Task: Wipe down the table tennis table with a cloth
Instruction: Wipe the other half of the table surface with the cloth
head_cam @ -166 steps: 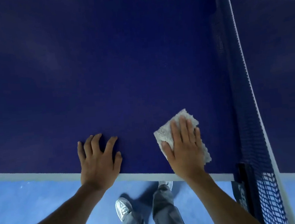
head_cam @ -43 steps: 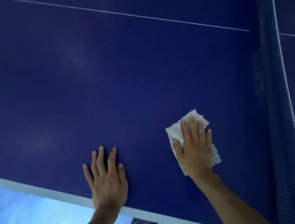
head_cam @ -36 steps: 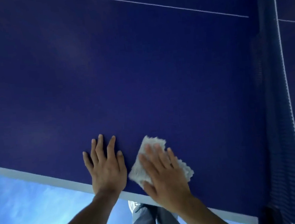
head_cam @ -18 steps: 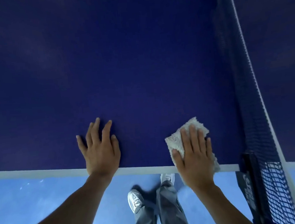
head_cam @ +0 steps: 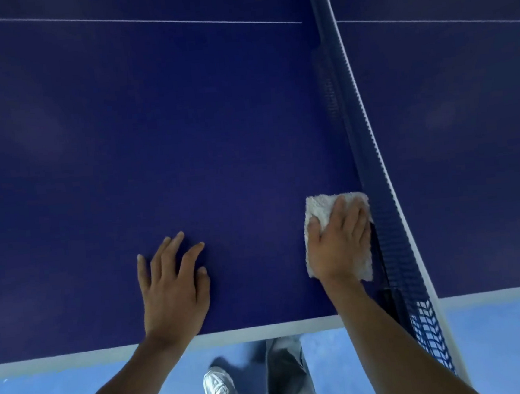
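Note:
The dark blue table tennis table (head_cam: 184, 140) fills most of the head view, its white side edge running across the bottom. A white folded cloth (head_cam: 317, 207) lies flat on the table right beside the net. My right hand (head_cam: 340, 246) presses down on the cloth with straight fingers, covering most of it. My left hand (head_cam: 172, 286) rests flat on the bare table surface near the side edge, fingers spread, holding nothing.
The blue net (head_cam: 372, 171) with its white top band runs from the top centre down to the right, its clamp at the table edge. A thin white centre line (head_cam: 142, 20) crosses the far surface. Below the edge are the light blue floor (head_cam: 65, 393) and my legs and shoe (head_cam: 219, 389).
My right hand has slid the cloth to the right and farther onto the table, up against the net. My left hand stays flat near the edge.

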